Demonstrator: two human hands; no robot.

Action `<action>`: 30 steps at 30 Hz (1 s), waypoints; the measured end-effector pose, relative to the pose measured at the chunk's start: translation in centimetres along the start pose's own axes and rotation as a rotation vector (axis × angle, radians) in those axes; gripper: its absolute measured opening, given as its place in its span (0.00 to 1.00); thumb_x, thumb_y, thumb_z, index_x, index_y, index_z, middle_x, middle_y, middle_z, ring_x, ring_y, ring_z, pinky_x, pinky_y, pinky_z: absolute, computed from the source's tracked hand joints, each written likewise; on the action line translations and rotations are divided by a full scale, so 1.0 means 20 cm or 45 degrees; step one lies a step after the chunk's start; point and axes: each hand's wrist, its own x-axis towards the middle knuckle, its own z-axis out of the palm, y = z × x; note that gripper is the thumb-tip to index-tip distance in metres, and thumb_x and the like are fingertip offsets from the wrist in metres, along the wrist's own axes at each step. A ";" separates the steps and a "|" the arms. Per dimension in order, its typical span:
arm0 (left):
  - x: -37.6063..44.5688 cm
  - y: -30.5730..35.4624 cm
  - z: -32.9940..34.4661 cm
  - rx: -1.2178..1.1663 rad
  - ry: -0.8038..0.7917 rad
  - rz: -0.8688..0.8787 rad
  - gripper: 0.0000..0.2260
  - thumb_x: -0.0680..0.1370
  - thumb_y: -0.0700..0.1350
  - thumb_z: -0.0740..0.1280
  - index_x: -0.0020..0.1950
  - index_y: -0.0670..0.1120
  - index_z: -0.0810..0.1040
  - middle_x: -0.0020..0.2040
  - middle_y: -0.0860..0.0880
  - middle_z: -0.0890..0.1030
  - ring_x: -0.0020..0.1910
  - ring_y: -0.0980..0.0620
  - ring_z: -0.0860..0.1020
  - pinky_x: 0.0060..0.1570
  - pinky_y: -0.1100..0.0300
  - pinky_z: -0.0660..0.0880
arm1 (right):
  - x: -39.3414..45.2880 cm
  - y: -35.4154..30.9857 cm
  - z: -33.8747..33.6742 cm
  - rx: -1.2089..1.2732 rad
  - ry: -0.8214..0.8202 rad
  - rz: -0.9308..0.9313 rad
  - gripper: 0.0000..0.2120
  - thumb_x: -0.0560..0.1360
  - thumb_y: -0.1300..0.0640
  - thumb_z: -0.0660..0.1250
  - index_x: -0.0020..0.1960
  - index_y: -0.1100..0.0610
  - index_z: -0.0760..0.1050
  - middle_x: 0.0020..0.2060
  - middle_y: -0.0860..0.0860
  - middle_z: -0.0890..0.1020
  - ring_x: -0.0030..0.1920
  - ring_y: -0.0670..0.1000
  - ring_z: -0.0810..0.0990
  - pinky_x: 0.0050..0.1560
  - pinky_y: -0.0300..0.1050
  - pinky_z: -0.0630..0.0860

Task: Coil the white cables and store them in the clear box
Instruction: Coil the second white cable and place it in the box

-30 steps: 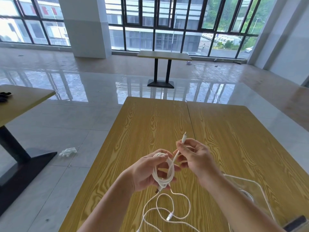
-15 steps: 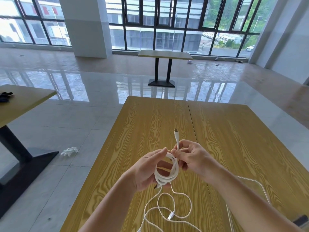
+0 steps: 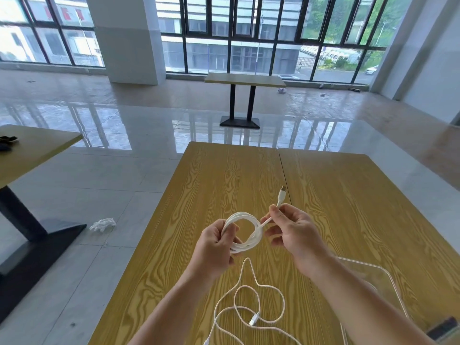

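While the left hand pinches the coil above the tabletop, the right hand grips its plug end; slack there could spring the loops open; a second cable lies loose beside the box, likely to snag.

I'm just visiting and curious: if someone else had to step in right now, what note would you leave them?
Left hand: gripping the coiled white cable.
Right hand: pinching that cable's free end just below the plug, above the wooden table.
A second white cable lies loose on the table.
Clear box: at the right, partly hidden by the right arm; contents unclear.
Done: first cable mostly coiled.
Left: secure its end, box it, coil and box the loose cable.
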 end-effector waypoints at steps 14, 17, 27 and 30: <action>0.04 0.08 -0.01 -0.088 -0.222 0.193 0.13 0.83 0.44 0.62 0.43 0.53 0.84 0.32 0.49 0.73 0.29 0.54 0.68 0.30 0.61 0.67 | 0.03 0.00 -0.06 -0.023 0.043 0.103 0.05 0.78 0.63 0.68 0.48 0.60 0.82 0.34 0.53 0.84 0.31 0.48 0.79 0.34 0.42 0.77; 0.04 0.10 0.00 -0.088 -0.220 0.202 0.15 0.83 0.46 0.62 0.42 0.54 0.84 0.30 0.50 0.71 0.28 0.54 0.67 0.29 0.60 0.66 | 0.02 -0.02 -0.07 -0.092 -0.156 0.182 0.09 0.78 0.65 0.65 0.48 0.60 0.84 0.39 0.55 0.86 0.39 0.51 0.82 0.45 0.48 0.79; 0.03 0.05 0.06 -0.196 -0.059 0.156 0.12 0.84 0.47 0.59 0.52 0.52 0.83 0.32 0.52 0.76 0.29 0.55 0.71 0.27 0.62 0.69 | -0.01 -0.01 -0.07 0.425 -0.406 0.327 0.12 0.79 0.71 0.60 0.59 0.63 0.75 0.43 0.61 0.84 0.40 0.56 0.83 0.45 0.52 0.81; 0.01 0.04 0.06 -0.193 -0.026 0.182 0.11 0.84 0.46 0.59 0.53 0.58 0.79 0.36 0.50 0.79 0.31 0.54 0.72 0.29 0.62 0.70 | -0.04 0.00 -0.06 0.566 -0.432 0.371 0.11 0.80 0.70 0.58 0.58 0.63 0.75 0.42 0.61 0.84 0.38 0.56 0.83 0.42 0.51 0.81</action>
